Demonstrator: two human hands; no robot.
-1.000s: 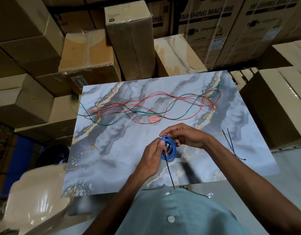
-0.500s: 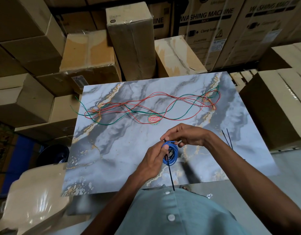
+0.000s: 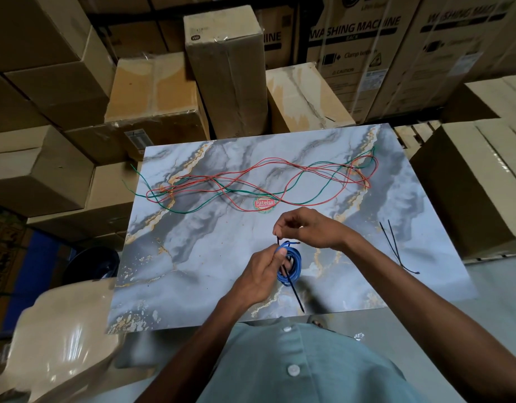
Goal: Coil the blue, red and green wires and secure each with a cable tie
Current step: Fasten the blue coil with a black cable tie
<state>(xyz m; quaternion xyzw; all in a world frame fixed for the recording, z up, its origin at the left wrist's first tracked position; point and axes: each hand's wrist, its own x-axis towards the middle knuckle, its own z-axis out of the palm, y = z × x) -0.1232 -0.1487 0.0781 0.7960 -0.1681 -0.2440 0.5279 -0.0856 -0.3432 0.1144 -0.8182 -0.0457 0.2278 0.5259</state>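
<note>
Left hand (image 3: 259,274) grips the blue coil (image 3: 290,267) (2 spare ties (image 3: 394,248) aside); right hand (image 3: 306,228) pinches its cable tie (image 3: 291,289).

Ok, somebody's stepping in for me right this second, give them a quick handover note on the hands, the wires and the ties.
Left hand: holds the blue wire coil above the marble-pattern board.
Right hand: pinches the upper end of a black cable tie threaded through the coil; the tail hangs toward the body.
Done: blue wire coiled.
Not yet: the tie is not closed into a loop.
Left: the red wire and green wire lie loose and tangled across the far side of the board. Two spare cable ties lie at the board's right edge.
</note>
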